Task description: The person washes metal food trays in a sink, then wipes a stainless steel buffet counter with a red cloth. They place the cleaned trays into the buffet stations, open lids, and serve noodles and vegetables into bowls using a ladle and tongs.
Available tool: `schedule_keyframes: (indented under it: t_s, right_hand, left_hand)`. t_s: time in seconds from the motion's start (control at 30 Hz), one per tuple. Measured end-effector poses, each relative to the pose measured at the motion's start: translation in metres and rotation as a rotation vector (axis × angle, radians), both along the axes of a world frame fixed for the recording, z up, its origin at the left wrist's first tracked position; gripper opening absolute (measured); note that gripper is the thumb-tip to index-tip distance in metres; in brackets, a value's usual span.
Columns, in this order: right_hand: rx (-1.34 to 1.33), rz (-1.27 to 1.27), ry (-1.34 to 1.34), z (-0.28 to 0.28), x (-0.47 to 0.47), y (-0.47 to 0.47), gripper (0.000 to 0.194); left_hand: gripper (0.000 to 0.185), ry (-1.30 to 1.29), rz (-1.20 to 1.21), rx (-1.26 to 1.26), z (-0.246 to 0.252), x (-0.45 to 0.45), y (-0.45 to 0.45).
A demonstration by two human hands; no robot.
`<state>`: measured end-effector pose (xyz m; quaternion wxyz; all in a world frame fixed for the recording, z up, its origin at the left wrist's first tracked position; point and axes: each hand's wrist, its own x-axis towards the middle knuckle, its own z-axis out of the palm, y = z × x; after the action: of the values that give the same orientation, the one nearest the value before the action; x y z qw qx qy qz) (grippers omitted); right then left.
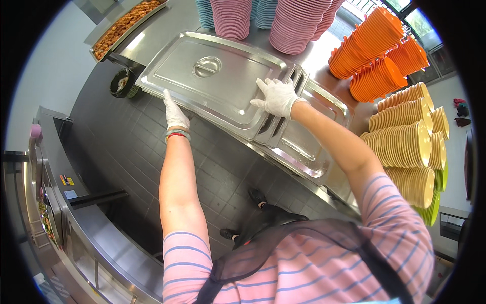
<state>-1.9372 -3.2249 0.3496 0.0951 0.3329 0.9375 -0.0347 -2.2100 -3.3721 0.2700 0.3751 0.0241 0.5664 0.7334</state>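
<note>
A stack of stainless-steel steam-pan lids lies on the metal counter, and its top lid (235, 85) has a recessed round handle. My right hand (279, 98), in a thin white glove, rests on the right part of that lid with its fingers spread. At the stack's near left edge is my gloved left hand (175, 114), its visible fingers straight and close together; whether it grips the edge is not clear. The ends of lower lids (272, 131) show as steps on the right. Farther right another steel lid (303, 138), wet-looking, lies partly under my right forearm.
Stacked pink bowls (298, 26), orange dishes (366, 43) and yellow plates (398, 144) line the counter's far and right sides. A tray of browned food (125, 28) stands at the far left. A waste bin (122, 83) sits on the tiled floor (136, 125). Another counter (110, 231) runs along the left.
</note>
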Motion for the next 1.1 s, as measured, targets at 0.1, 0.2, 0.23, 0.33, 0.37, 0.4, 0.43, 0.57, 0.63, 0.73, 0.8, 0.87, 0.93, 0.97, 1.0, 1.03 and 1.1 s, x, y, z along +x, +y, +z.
schedule_keyframes:
  t_s: [0.1, 0.2, 0.23, 0.33, 0.37, 0.4, 0.43, 0.57, 0.63, 0.73, 0.8, 0.87, 0.93, 0.97, 1.0, 1.03, 1.1]
  right_hand:
    - [0.027, 0.013, 0.02, 0.002, 0.0, -0.003, 0.08]
    - [0.074, 0.036, 0.048, 0.003, 0.002, -0.005, 0.081]
    - [0.086, 0.039, 0.062, 0.003, 0.003, -0.004, 0.081]
    - [0.085, 0.037, 0.037, 0.003, 0.003, -0.006, 0.083]
    - [0.099, 0.05, 0.063, 0.004, 0.002, -0.007, 0.083]
    - [0.081, 0.029, 0.022, 0.005, 0.001, -0.007, 0.084]
    - [0.084, 0.023, 0.027, 0.006, -0.001, -0.007, 0.084]
    - [0.128, 0.014, -0.008, 0.015, -0.006, -0.009, 0.087]
    - [0.163, 0.024, -0.037, 0.019, -0.007, -0.012, 0.088]
    - [0.212, 0.046, -0.011, 0.017, -0.006, -0.016, 0.088]
    - [0.273, 0.027, 0.026, 0.01, -0.006, -0.017, 0.09]
    - [0.328, 0.058, 0.14, 0.003, -0.01, -0.018, 0.091]
    - [0.101, 0.029, 0.311, -0.001, -0.016, -0.026, 0.096]
    - [0.235, 0.186, 0.391, 0.0, -0.018, -0.036, 0.096]
    - [0.031, 0.295, 0.626, 0.001, -0.018, -0.051, 0.09]
    - [0.019, 0.317, 0.697, 0.003, -0.024, -0.072, 0.079]
    - [-0.18, 0.275, 0.702, 0.006, -0.027, -0.131, 0.06]
  left_hand:
    - [0.114, -0.003, -0.015, -0.041, 0.001, -0.005, -0.004]
    - [0.117, -0.004, 0.063, -0.123, 0.004, -0.011, -0.008]
    - [0.118, -0.016, 0.066, -0.091, 0.004, -0.011, -0.009]
    - [0.12, -0.032, 0.05, -0.036, 0.009, -0.009, -0.015]
    - [0.119, -0.029, 0.056, -0.027, 0.012, -0.007, -0.018]
    - [0.119, -0.041, 0.086, -0.04, 0.014, -0.003, -0.022]
    - [0.119, -0.061, 0.107, -0.058, 0.016, 0.001, -0.027]
    - [0.103, 0.28, 0.276, -0.157, 0.011, 0.036, -0.078]
    - [0.087, 0.55, 0.251, -0.279, -0.006, 0.076, -0.134]
    - [0.075, 0.511, 0.077, -0.516, -0.044, 0.16, -0.256]
    - [0.07, 0.339, 0.013, -0.633, -0.065, 0.221, -0.354]
    - [0.064, 0.195, 0.037, -0.841, -0.075, 0.284, -0.452]
    - [0.06, 0.067, 0.215, -0.942, -0.081, 0.33, -0.523]
    - [0.059, -0.076, 0.363, -0.998, -0.076, 0.353, -0.562]
    - [0.054, -0.051, 0.587, -0.654, -0.074, 0.368, -0.589]
    - [0.047, -0.052, 0.587, -0.903, -0.068, 0.386, -0.617]
    - [0.037, -0.257, 0.929, -0.57, -0.057, 0.406, -0.661]
